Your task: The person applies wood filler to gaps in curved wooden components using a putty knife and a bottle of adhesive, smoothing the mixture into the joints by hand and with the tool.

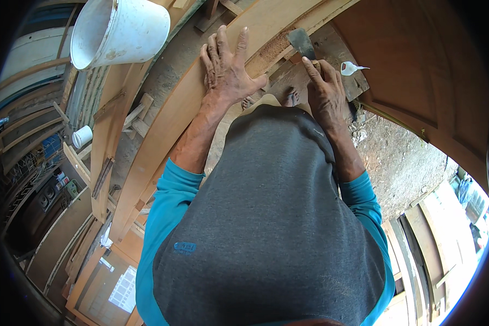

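My left hand [225, 70] lies on a long wooden plank [174, 117] with its fingers spread. Closed around the short handle of a putty knife [301, 43], my right hand [327, 95] has its index finger stretched along toward the blade. The flat dark blade points up and to the left, over a strip of wood with brownish crumbs [273, 50] on it. A small white nozzle-shaped piece [350, 68] lies just right of my right hand, near a large brown wooden panel [402, 60].
A large white bucket [133, 35] stands at the upper left, with a small white tub [82, 137] below it. More planks [111, 136] lean along the left. My feet show between my hands, and rough ground [402, 157] spreads at the right.
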`<state>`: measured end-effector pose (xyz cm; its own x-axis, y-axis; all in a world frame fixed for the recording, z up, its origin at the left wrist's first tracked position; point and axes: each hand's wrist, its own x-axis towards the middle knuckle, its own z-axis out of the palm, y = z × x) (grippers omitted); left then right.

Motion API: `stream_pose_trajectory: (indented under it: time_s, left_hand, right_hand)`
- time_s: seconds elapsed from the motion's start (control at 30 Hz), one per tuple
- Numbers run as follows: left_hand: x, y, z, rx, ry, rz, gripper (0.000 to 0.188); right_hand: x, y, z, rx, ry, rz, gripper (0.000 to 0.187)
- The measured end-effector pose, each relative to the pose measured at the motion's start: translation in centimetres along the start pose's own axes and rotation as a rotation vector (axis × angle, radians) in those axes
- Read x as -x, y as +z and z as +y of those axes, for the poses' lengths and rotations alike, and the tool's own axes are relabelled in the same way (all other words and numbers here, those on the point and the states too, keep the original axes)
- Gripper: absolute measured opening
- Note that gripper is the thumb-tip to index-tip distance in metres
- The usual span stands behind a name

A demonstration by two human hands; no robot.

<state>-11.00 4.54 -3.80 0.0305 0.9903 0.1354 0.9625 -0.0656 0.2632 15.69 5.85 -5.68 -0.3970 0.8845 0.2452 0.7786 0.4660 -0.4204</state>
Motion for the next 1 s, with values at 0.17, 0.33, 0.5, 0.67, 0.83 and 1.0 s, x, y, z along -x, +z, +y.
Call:
stream_pose_trajectory:
  time_s: [0.17, 0.33, 0.5, 0.67, 0.83, 1.0]
  left_hand:
    - [0.1, 0.0, 0.0, -0.012, -0.009, -0.011, 0.121]
    - [0.2, -0.1, 0.1, -0.009, -0.011, -0.010, 0.121]
    - [0.0, 0.0, 0.0, -0.013, -0.007, -0.010, 0.120]
    - [0.1, 0.1, -0.1, 0.008, -0.001, 0.003, 0.121]
    - [0.1, 0.2, -0.1, 0.012, -0.004, -0.003, 0.123]
    - [0.1, 0.0, -0.1, 0.010, -0.008, -0.006, 0.123]
  right_hand:
    - [0.1, -0.1, -0.4, -0.050, 0.005, -0.013, 0.069]
    - [0.1, 0.0, -0.4, -0.104, 0.059, 0.024, 0.065]
    - [-2.2, -0.5, -0.7, -0.232, 0.150, 0.057, 0.060]
    - [-2.2, -0.5, -0.1, -0.176, 0.089, -0.019, 0.061]
    - [-1.3, -0.8, -0.4, -0.139, 0.068, -0.027, 0.064]
    - [-1.0, -0.8, -0.5, -0.115, 0.006, -0.069, 0.064]
